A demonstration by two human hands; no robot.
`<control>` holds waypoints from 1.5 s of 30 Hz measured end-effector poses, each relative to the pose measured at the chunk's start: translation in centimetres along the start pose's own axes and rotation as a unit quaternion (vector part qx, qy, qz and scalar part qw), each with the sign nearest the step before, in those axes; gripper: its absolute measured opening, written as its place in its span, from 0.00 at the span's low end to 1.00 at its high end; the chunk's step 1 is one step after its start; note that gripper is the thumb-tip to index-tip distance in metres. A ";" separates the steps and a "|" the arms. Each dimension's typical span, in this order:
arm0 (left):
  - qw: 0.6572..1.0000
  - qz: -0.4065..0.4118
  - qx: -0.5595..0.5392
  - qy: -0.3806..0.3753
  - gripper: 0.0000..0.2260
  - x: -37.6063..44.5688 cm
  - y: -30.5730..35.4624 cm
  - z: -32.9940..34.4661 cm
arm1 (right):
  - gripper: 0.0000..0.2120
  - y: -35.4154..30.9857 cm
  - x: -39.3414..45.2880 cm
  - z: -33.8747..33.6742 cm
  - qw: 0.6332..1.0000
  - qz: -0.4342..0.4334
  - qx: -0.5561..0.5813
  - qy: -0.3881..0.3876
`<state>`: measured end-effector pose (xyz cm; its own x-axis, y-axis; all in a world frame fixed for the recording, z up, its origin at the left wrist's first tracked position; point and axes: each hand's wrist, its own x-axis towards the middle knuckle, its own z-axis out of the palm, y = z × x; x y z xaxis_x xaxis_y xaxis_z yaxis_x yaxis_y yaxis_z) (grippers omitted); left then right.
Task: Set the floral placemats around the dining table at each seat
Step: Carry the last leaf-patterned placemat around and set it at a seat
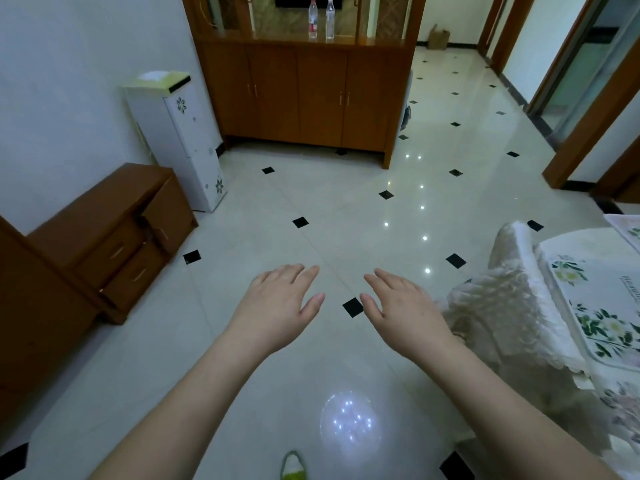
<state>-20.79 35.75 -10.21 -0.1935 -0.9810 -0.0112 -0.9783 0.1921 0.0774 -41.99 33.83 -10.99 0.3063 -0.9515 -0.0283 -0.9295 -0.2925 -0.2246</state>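
Note:
My left hand (280,303) and my right hand (403,308) are stretched out side by side over the tiled floor, palms down, fingers apart, holding nothing. At the right edge stands the dining table (568,242) under a white lace cloth. A floral placemat (602,306) with green leaves and white flowers lies flat on it, to the right of my right hand. The corner of another placemat (627,230) shows at the far right edge. The rest of the table is out of frame.
A chair with a lace cover (502,303) stands against the table just right of my right hand. A low brown drawer unit (114,237) and a white water dispenser (180,140) line the left wall. A wooden cabinet (304,88) with two bottles (320,19) stands ahead.

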 end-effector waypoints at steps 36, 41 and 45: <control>0.995 0.096 0.001 -0.011 0.30 49.7 -4.1 -3.2 | 0.24 18.9 38.0 -5.1 0.990 0.135 0.015 0.023; 0.994 0.108 0.006 -0.003 0.26 56.0 -4.2 -3.9 | 0.23 21.5 43.9 -6.5 0.989 0.139 0.011 0.038; 0.992 0.126 0.002 -0.016 0.37 61.1 -4.0 -2.6 | 0.24 23.4 48.4 -6.9 0.987 0.154 0.010 0.032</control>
<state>-28.51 -25.02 -8.62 -0.4333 -0.9009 -0.0236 -0.8992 0.4305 0.0779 -50.34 -19.71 -10.88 -0.0056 -0.9993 -0.0362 -0.9722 0.0140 -0.2336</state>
